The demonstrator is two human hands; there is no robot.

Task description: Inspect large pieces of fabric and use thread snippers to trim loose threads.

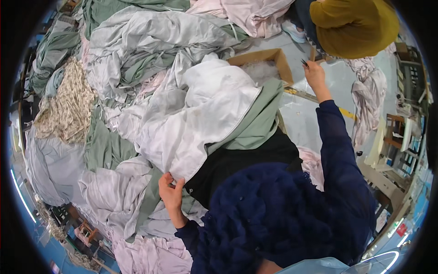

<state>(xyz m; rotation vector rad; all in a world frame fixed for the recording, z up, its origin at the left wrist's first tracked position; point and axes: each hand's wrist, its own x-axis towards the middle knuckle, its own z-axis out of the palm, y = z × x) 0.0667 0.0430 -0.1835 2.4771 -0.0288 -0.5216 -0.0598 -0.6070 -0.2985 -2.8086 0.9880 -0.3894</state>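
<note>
My left hand (171, 196) pinches the hemmed edge of a large white cloth (182, 132) near its lower corner. The cloth is draped across my lap, and its sage-green side (246, 125) shows on the right. My right hand (315, 77) is stretched out to the upper right, apart from the cloth. Its fingers are closed on a small, dark, pointed tool that looks like thread snips (304, 62). The handle is mostly hidden in the fingers.
Heaps of white and green cloth (150, 36) lie ahead and left, with a patterned beige cloth (68, 100) among them. An open cardboard box (284, 68) with clear plastic stands ahead. A person in a mustard top (356, 27) is at upper right, and wooden racks (394, 130) line the right.
</note>
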